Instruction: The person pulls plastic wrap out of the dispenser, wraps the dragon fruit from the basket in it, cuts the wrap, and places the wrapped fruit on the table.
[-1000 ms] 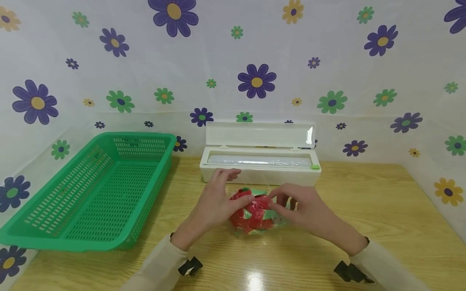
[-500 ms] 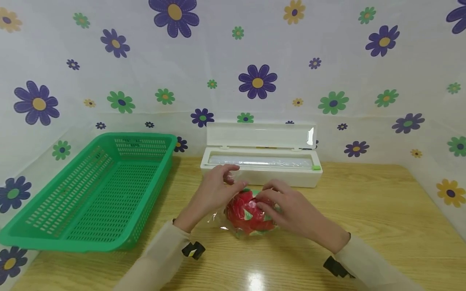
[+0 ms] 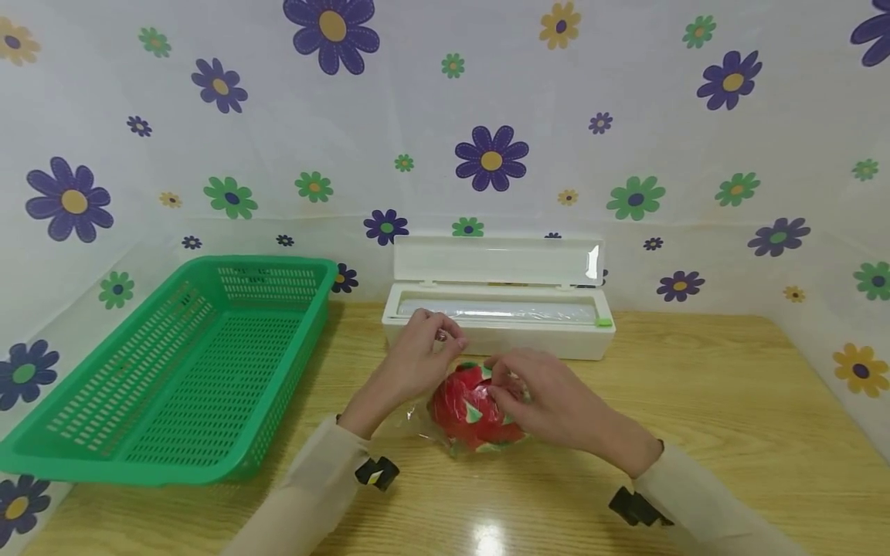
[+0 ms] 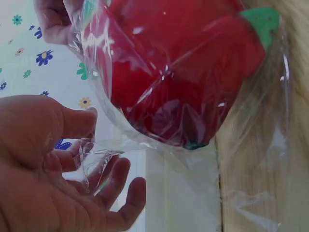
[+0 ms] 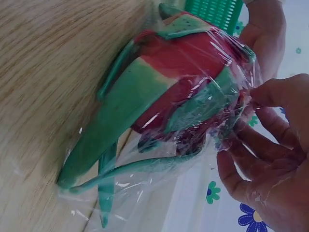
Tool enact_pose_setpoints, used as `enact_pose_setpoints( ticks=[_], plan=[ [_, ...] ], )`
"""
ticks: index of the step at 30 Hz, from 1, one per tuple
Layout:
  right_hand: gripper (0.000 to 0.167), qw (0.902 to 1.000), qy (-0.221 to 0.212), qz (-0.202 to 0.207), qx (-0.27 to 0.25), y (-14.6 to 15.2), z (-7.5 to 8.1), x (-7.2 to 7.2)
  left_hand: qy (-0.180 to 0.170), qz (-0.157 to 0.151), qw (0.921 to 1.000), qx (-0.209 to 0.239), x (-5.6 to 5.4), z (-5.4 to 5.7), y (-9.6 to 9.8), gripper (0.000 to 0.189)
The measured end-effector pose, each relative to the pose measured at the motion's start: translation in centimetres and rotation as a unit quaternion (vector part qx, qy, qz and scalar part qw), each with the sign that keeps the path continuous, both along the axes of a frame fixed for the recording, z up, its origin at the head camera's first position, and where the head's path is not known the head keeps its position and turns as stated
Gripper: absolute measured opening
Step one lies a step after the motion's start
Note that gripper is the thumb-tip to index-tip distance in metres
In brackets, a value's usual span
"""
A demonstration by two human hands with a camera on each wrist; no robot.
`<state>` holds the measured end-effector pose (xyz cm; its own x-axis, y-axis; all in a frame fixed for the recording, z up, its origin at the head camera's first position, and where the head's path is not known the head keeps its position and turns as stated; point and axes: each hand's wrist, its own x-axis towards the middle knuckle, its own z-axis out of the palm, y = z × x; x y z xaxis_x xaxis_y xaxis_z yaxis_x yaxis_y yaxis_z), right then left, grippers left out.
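Note:
A red dragon fruit (image 3: 467,411) with green scales lies on the wooden table, loosely covered in clear cling film (image 4: 285,145). At its upper left, my left hand (image 3: 416,357) pinches a gathered piece of that film, and the left wrist view shows the film stretching from the fingers to the fruit. My right hand (image 3: 559,398) is over the fruit's right side, thumb and forefinger pinching film against the top. In the right wrist view, long green scales (image 5: 113,121) show through the film. The right hand partly hides the fruit from the head view.
Behind the hands stands a white cling film dispenser (image 3: 501,340), its lid raised and a film roll (image 3: 497,309) inside. A green slotted basket (image 3: 239,455) sits at the left. Flower-patterned sheeting (image 3: 647,93) hangs behind the table.
My right hand has moved left from the fruit's right side onto its top. The left thumb has lifted off the fruit and drawn back. Loose film now shows at the fruit's left.

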<state>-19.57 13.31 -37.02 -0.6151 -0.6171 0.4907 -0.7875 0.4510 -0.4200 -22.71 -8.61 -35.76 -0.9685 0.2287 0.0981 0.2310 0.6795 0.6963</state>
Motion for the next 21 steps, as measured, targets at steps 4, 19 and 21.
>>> enact_pose_setpoints(
  ticks=[4,19,21],
  plan=[
    [0.010,0.9978,-0.064,0.007,-0.018,-0.2,0.2,-0.5,-0.019,-0.027,0.9990,0.030,0.4,-0.1,-0.1,0.010],
    [0.002,0.9743,-0.214,-0.072,-0.001,-0.2,1.2,-1.8,-0.034,-0.036,0.9949,0.088,0.3,-0.8,-0.4,0.013],
    [0.003,0.9753,-0.211,-0.064,-0.007,-0.1,1.3,-1.8,-0.026,-0.043,0.9957,0.077,0.3,-0.8,-0.4,0.020]
  ],
)
